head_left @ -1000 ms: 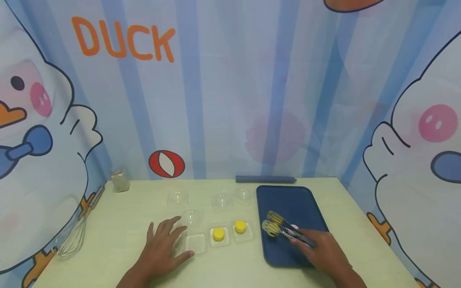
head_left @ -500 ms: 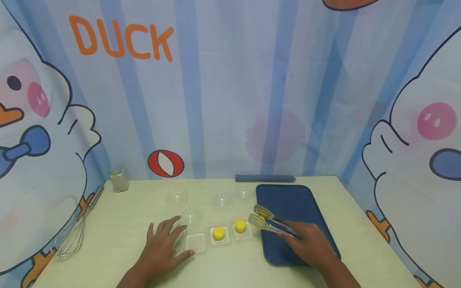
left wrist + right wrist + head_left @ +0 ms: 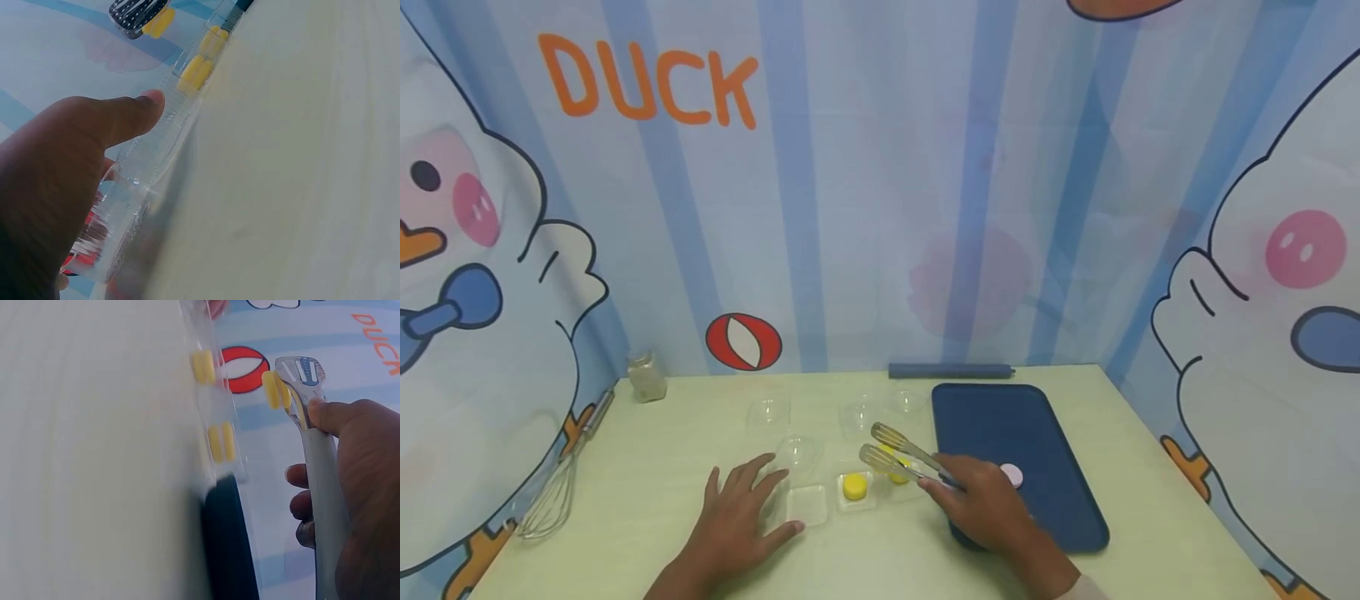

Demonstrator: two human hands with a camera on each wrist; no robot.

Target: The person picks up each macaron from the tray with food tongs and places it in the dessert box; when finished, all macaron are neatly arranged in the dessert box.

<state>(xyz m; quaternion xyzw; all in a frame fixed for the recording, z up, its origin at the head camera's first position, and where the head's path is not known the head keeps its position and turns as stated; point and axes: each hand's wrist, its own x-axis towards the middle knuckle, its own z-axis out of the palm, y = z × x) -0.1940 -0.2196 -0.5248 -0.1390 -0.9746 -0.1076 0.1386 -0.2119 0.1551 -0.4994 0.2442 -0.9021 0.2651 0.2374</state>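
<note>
My right hand point(image 3: 985, 508) grips metal tongs point(image 3: 902, 457) whose tips pinch a small yellow round piece point(image 3: 274, 389). The tips hover over a row of small clear square trays on the table. Two of these trays hold yellow pieces point(image 3: 854, 486) point(image 3: 900, 477). The leftmost tray point(image 3: 807, 505) is bare. My left hand point(image 3: 737, 517) lies flat beside it, fingertips against a clear dome lid point(image 3: 797, 454) and thumb by the tray's edge point(image 3: 134, 187). A pink round piece point(image 3: 1012, 475) sits on the dark blue tray point(image 3: 1037, 433) to the right.
More clear dome lids point(image 3: 769, 411) point(image 3: 859, 417) point(image 3: 908, 402) stand behind the row. A wire whisk point(image 3: 553, 492) and a small jar point(image 3: 646, 377) are at the far left. A blue bar point(image 3: 951, 371) lies against the cartoon backdrop.
My right hand carried the tongs left, off the blue tray to above the small trays. The pink piece on the tray now shows. My left hand stayed put.
</note>
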